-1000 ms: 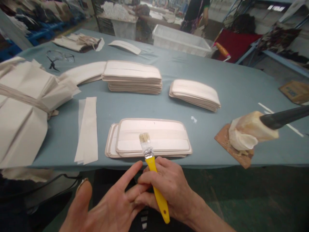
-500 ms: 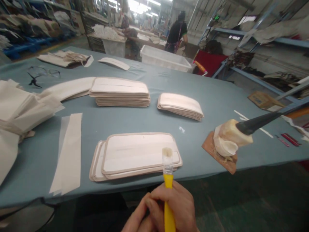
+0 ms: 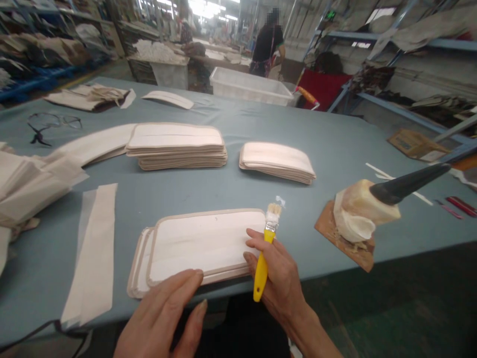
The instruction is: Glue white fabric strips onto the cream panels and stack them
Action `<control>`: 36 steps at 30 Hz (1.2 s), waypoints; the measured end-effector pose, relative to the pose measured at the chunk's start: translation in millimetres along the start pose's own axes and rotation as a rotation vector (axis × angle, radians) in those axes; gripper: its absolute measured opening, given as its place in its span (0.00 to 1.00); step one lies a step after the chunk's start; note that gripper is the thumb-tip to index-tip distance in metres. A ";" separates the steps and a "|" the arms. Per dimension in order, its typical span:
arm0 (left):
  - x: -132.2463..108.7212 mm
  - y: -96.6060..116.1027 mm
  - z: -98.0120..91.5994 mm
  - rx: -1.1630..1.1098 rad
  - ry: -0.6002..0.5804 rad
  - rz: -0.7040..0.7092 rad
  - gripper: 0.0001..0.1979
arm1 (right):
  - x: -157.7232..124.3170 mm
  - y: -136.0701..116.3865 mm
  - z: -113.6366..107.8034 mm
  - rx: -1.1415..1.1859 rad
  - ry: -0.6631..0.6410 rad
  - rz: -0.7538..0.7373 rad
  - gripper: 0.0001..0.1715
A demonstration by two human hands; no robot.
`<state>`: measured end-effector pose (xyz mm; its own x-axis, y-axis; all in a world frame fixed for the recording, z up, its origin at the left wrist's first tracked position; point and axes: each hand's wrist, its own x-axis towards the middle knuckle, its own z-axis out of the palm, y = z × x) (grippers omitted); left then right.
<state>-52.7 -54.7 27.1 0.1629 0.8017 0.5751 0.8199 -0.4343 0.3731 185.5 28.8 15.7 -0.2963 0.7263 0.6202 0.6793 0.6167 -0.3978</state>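
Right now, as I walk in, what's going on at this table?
A person's right hand holds a yellow-handled brush near the right end of the front stack of pale panels. The left hand is open at that stack's near edge; contact is unclear. Farther back lie a tall stack and a shorter stack; a pale container sits on a brown board to the right.
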 end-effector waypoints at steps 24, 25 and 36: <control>68.8 30.2 24.1 -1.218 0.066 -1.188 0.29 | -6.0 9.5 15.1 0.147 0.105 0.107 0.08; 70.1 31.2 23.8 -1.226 0.076 -1.212 0.30 | -5.1 8.5 13.1 0.153 0.118 0.099 0.08; 70.9 48.7 13.0 -1.567 0.018 -1.220 0.26 | -2.4 -10.5 0.3 0.218 0.104 0.067 0.11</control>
<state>5.9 -13.6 76.6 -0.0237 0.9014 -0.4322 -0.6415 0.3179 0.6982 178.9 20.7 18.2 -0.1771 0.7394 0.6496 0.5311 0.6275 -0.5694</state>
